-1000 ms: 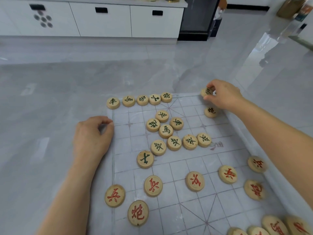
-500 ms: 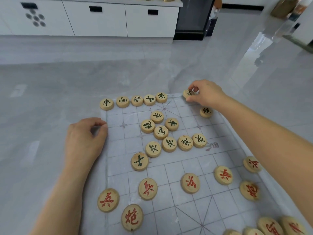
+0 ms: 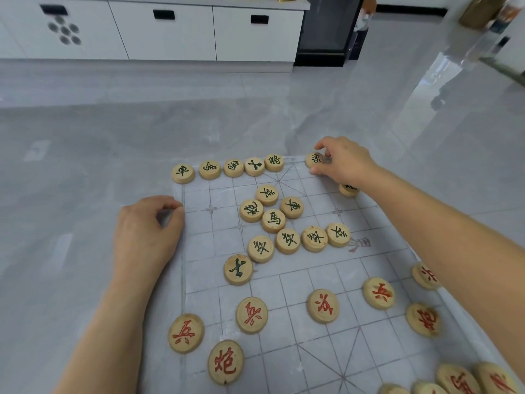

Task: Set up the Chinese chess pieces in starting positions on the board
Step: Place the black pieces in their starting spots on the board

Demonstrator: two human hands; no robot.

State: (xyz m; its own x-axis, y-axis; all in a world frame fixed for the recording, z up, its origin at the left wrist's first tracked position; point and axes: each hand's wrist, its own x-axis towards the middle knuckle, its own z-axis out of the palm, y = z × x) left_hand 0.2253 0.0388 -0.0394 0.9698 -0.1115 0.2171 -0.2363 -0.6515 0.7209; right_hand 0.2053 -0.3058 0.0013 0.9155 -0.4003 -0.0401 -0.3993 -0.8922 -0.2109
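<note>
A thin plastic chess board lies on the grey floor. Several green-lettered wooden pieces form a row along its far edge. My right hand pinches another green piece on that far edge, right of the row. More green pieces cluster in the middle of the far half. Red-lettered pieces lie scattered over the near half. My left hand rests curled on the board's left edge, fingers closed with nothing visible in them. A green piece is partly hidden under my right wrist.
White cabinets and a black unit stand at the back. A heap of red pieces lies at the board's near right corner. Glossy grey floor surrounds the board.
My right hand slid the green piece leftward along the far edge, closer to the row. My left hand has kept its place on the board's left edge.
</note>
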